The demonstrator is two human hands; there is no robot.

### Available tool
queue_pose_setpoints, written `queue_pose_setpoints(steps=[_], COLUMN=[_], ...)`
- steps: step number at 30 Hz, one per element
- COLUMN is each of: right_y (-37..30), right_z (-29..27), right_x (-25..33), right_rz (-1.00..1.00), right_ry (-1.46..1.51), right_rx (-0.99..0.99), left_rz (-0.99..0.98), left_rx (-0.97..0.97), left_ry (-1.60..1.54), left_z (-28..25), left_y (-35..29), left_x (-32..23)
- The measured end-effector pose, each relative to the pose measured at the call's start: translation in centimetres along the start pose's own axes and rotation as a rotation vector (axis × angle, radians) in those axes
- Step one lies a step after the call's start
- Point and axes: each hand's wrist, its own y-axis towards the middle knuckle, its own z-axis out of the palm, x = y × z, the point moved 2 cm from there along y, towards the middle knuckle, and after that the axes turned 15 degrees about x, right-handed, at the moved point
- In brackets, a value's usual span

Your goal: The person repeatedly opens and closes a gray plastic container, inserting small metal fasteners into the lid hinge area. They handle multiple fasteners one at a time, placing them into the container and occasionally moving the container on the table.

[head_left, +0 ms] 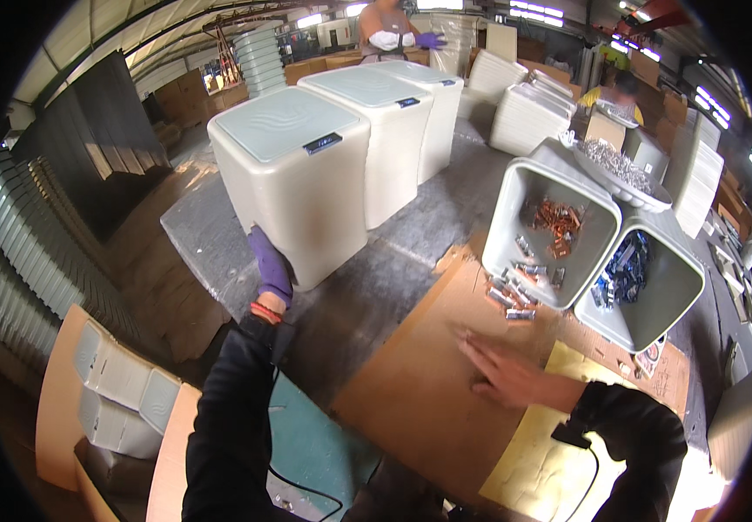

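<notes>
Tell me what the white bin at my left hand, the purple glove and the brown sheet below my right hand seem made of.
White bin: probably molded plastic, from its smooth, softly shiny walls and rounded edges. Purple glove: maybe thin, fairly matte rubber, judging by its close fit; I can't be sure. Brown sheet: likely cardboard, matte, flat and tan.

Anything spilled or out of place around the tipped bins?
Yes: several orange-and-silver parts lie jumbled on the cardboard, just outside the mouth of the left tipped bin. More lie inside it, so these look spilled, though they might be set there deliberately.
</notes>
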Motion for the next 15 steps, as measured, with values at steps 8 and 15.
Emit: queue_pose_setpoints(steps=[8, 15], right_y=[0.0, 0.0], right_z=[1.2, 1.4], right_x=[-0.8, -0.9], right_rz=[-0.042, -0.034], right_ry=[0.088, 0.042], right_rx=[-0.008, -0.022], left_rz=[0.001, -0.089], left_rx=[-0.073, -0.239], left_ry=[-0.037, 0.128], left_z=[-0.8, 7.3], left_y=[3.0, 4.1], left_x=[4.9, 2.8])
